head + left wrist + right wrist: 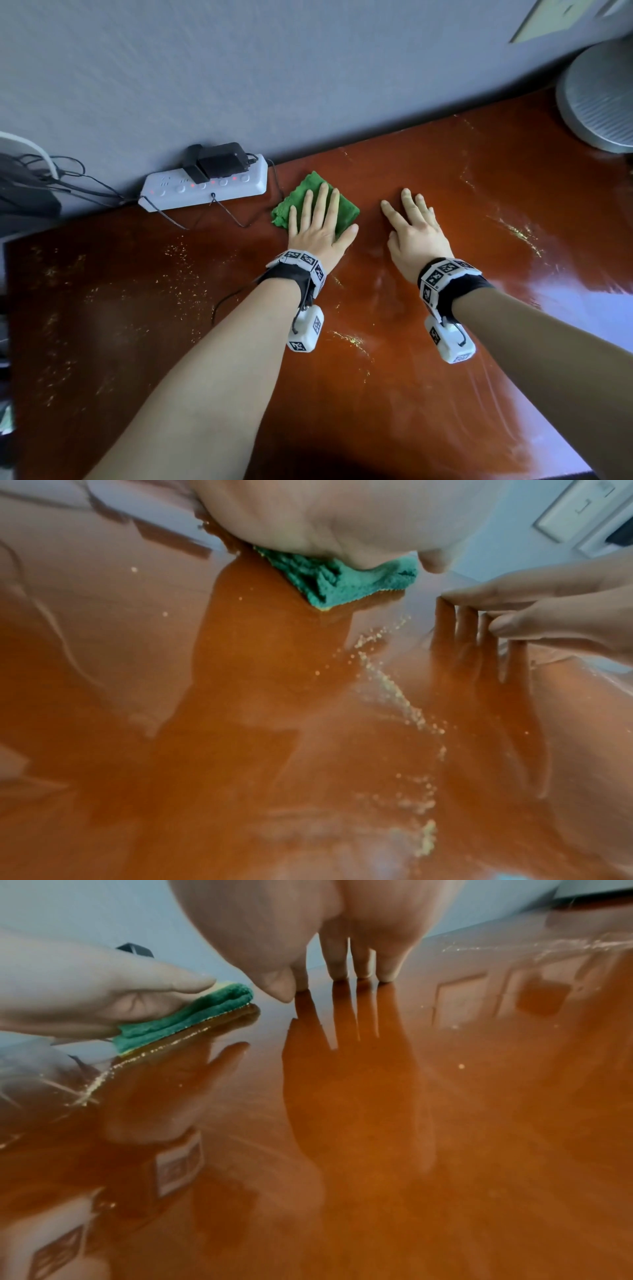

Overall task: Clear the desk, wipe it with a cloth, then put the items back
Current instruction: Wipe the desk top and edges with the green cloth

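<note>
A folded green cloth (344,209) lies on the glossy red-brown desk (137,308) near the back wall. My left hand (317,222) presses flat on it with straight, spread fingers. The cloth (346,584) shows under the left palm (308,520) in the left wrist view, and the cloth (185,1018) shows again at the left of the right wrist view. My right hand (414,229) rests flat on the bare desk just right of the cloth, its fingertips (359,972) touching the surface. Pale crumbs (387,680) streak the desk.
A white power strip (202,188) with a black adapter (219,161) and thin cables lies at the wall left of the cloth. A round grey fan base (599,99) stands at the back right. More crumbs (520,233) lie to the right. Dark cables hang at the far left.
</note>
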A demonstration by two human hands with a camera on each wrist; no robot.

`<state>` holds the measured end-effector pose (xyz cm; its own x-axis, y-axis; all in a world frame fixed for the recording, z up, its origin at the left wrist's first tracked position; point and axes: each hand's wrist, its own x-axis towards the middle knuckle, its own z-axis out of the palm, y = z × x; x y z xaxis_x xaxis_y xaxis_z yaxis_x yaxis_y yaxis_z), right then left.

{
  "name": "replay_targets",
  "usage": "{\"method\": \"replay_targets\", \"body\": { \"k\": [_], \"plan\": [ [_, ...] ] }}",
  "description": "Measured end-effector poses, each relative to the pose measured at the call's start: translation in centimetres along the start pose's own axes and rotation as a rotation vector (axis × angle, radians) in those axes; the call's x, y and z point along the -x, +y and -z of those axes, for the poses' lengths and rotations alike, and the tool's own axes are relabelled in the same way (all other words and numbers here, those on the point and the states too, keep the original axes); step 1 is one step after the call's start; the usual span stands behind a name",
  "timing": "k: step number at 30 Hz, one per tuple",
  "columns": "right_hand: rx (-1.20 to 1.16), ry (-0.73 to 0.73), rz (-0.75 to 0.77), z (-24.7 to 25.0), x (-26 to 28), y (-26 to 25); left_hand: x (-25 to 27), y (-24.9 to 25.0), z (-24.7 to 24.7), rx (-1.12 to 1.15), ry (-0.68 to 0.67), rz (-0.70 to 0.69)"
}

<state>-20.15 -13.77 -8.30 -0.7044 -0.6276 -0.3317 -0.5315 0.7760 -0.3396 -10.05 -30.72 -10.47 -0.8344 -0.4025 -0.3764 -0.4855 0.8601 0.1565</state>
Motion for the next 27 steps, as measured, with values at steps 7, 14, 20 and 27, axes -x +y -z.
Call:
{"method": "replay_targets", "body": {
  "k": [7, 14, 20, 27],
  "plan": [
    [-0.033, 0.005, -0.011, 0.1, -0.3, 0.1, -3.1, 0.5, 1.4, 0.065, -0.007, 0.023],
    [-0.029, 0.011, 0.008, 0.0, -0.2, 0.2, -7.8, 3.1, 3.4, 0.090, 0.006, 0.075],
    [-0.055, 0.019, 0.024, -0.1, -0.1, 0.4, -11.4, 8.5, 4.5, 0.043, -0.031, -0.073],
    [-0.084, 0.002, 0.040, -0.2, -0.1, 0.6, -13.5, 11.5, 4.8, 0.017, -0.057, -0.197]
  ]
}}
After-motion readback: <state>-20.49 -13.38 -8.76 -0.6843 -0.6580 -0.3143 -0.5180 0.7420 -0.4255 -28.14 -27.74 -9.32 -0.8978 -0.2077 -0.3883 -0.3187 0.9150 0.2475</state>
